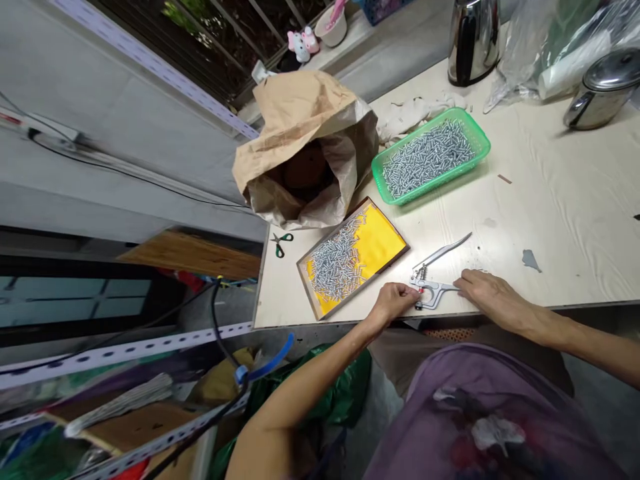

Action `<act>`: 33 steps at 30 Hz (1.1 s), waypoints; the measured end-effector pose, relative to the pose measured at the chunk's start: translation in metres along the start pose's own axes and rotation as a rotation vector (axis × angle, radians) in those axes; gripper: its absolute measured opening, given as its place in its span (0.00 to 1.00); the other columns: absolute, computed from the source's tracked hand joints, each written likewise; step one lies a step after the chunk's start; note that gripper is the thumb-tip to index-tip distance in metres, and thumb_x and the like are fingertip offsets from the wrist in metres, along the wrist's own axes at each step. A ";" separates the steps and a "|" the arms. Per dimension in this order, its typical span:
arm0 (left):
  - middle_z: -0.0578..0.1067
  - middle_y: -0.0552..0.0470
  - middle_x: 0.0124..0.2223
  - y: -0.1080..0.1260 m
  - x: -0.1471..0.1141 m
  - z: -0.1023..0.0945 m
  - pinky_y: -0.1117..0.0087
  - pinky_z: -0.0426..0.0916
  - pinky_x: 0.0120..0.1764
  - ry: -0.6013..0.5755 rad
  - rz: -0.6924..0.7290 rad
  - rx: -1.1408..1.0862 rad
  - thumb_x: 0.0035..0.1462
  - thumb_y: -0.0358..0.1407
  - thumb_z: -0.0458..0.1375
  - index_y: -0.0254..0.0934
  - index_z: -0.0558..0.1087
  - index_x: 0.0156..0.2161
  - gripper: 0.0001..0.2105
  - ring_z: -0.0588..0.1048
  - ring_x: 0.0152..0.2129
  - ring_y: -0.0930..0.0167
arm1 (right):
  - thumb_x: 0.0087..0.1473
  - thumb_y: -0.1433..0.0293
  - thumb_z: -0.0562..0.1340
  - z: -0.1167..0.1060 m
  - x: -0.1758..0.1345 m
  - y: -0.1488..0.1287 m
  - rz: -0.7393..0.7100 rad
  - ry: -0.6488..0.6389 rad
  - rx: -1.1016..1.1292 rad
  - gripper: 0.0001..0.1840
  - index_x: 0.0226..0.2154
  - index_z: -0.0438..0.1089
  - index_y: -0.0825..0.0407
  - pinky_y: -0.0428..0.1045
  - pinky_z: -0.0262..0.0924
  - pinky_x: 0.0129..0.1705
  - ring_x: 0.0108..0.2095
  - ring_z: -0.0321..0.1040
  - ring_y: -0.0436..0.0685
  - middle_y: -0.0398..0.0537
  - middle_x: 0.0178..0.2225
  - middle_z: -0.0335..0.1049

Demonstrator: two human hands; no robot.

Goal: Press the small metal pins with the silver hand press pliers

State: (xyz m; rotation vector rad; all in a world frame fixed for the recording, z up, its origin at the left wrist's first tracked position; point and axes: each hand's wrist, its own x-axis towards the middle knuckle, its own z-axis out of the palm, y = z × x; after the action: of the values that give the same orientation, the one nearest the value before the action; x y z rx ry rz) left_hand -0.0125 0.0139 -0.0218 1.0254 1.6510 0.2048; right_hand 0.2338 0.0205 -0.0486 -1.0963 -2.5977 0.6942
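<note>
Silver pliers (436,293) lie at the table's front edge, their handles spread apart with a spring between them. My right hand (493,297) grips the end of the lower handle with its fingers. At the jaw end, my left hand (393,303) has its fingertips pinched together beside a small red part; whatever they hold is too small to make out. Left of that hand lies a shallow tray (383,240) with a yellow bottom, partly covered by many small silver metal pieces (335,263). Farther back, a green plastic basket (480,137) is filled with similar silver pieces (430,157).
A large open brown paper bag (305,107) stands behind the tray. Green-handled scissors (281,244) lie at the table's left edge. A steel kettle (473,43), a lidded steel cup (603,90) and clear plastic bags (530,53) are at the back right.
</note>
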 end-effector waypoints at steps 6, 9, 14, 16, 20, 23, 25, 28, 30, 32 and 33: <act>0.61 0.61 0.16 0.000 0.001 0.003 0.77 0.52 0.18 -0.006 -0.060 -0.023 0.45 0.42 0.63 0.30 0.75 0.27 0.14 0.56 0.13 0.81 | 0.60 0.76 0.51 0.009 -0.004 0.006 -0.030 0.013 0.043 0.09 0.38 0.65 0.51 0.50 0.57 0.37 0.35 0.61 0.57 0.50 0.35 0.65; 0.63 0.61 0.16 0.002 0.001 0.005 0.78 0.55 0.17 0.017 -0.079 -0.008 0.47 0.38 0.62 0.29 0.75 0.28 0.10 0.58 0.13 0.81 | 0.59 0.78 0.50 0.006 -0.005 0.002 -0.052 0.029 0.055 0.10 0.37 0.64 0.51 0.50 0.56 0.37 0.35 0.61 0.57 0.50 0.35 0.64; 0.62 0.61 0.15 0.007 -0.001 0.005 0.79 0.58 0.16 0.004 -0.078 0.008 0.48 0.35 0.61 0.29 0.75 0.27 0.08 0.59 0.13 0.80 | 0.60 0.77 0.50 -0.001 -0.003 -0.003 -0.042 0.015 0.001 0.10 0.37 0.65 0.52 0.50 0.58 0.39 0.38 0.63 0.57 0.53 0.38 0.66; 0.61 0.62 0.15 0.008 -0.003 0.005 0.79 0.58 0.16 -0.002 -0.081 0.009 0.48 0.34 0.61 0.30 0.75 0.27 0.07 0.59 0.13 0.80 | 0.60 0.70 0.54 -0.006 0.002 0.003 -0.034 0.036 -0.076 0.11 0.44 0.65 0.54 0.54 0.59 0.44 0.46 0.64 0.63 0.60 0.47 0.66; 0.62 0.61 0.15 0.007 -0.005 0.006 0.80 0.59 0.16 -0.004 -0.071 -0.006 0.48 0.34 0.61 0.30 0.74 0.26 0.08 0.59 0.13 0.81 | 0.47 0.52 0.66 -0.019 0.019 0.023 -0.032 0.039 -0.231 0.44 0.60 0.55 0.55 0.65 0.53 0.55 0.62 0.48 0.76 0.69 0.63 0.53; 0.62 0.61 0.15 0.006 -0.003 0.007 0.80 0.59 0.16 0.001 -0.074 -0.005 0.47 0.36 0.62 0.30 0.75 0.27 0.08 0.60 0.14 0.81 | 0.42 0.50 0.68 -0.030 0.033 0.029 -0.039 -0.044 -0.302 0.49 0.59 0.57 0.57 0.65 0.51 0.56 0.60 0.53 0.74 0.68 0.59 0.59; 0.62 0.61 0.16 0.005 -0.002 0.007 0.79 0.60 0.17 0.003 -0.075 0.010 0.47 0.37 0.63 0.30 0.74 0.27 0.09 0.59 0.14 0.81 | 0.41 0.52 0.69 -0.036 0.039 0.026 -0.031 -0.085 -0.337 0.46 0.57 0.60 0.59 0.63 0.53 0.54 0.54 0.59 0.72 0.66 0.54 0.64; 0.62 0.60 0.16 0.003 -0.006 0.006 0.77 0.63 0.20 0.016 -0.068 0.109 0.50 0.37 0.62 0.31 0.74 0.26 0.10 0.60 0.14 0.80 | 0.42 0.55 0.70 -0.040 0.042 0.019 -0.038 -0.108 -0.357 0.39 0.52 0.64 0.61 0.59 0.57 0.47 0.46 0.63 0.69 0.62 0.46 0.69; 0.66 0.57 0.19 0.003 -0.012 0.008 0.74 0.67 0.25 0.098 0.021 0.280 0.53 0.37 0.60 0.31 0.73 0.26 0.10 0.65 0.18 0.77 | 0.43 0.59 0.70 -0.041 0.042 0.015 -0.044 -0.103 -0.353 0.32 0.47 0.67 0.59 0.56 0.58 0.43 0.43 0.63 0.66 0.60 0.43 0.69; 0.72 0.52 0.26 0.005 -0.018 0.012 0.69 0.70 0.32 0.238 0.252 0.486 0.56 0.37 0.59 0.33 0.74 0.29 0.09 0.71 0.26 0.71 | 0.44 0.62 0.70 -0.041 0.040 0.013 -0.047 -0.101 -0.344 0.24 0.42 0.68 0.57 0.54 0.58 0.40 0.41 0.62 0.64 0.59 0.41 0.69; 0.74 0.49 0.31 0.007 -0.019 0.016 0.66 0.71 0.37 0.296 0.404 0.579 0.58 0.38 0.59 0.34 0.74 0.32 0.08 0.72 0.32 0.68 | 0.45 0.64 0.69 -0.041 0.040 0.012 -0.045 -0.103 -0.340 0.21 0.41 0.69 0.57 0.54 0.58 0.40 0.41 0.62 0.64 0.58 0.40 0.69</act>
State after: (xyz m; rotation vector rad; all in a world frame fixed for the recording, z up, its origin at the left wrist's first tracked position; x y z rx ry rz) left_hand 0.0049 -0.0008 -0.0096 1.8436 1.7960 0.1496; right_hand 0.2294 0.0696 -0.0185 -1.1122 -2.8930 0.3112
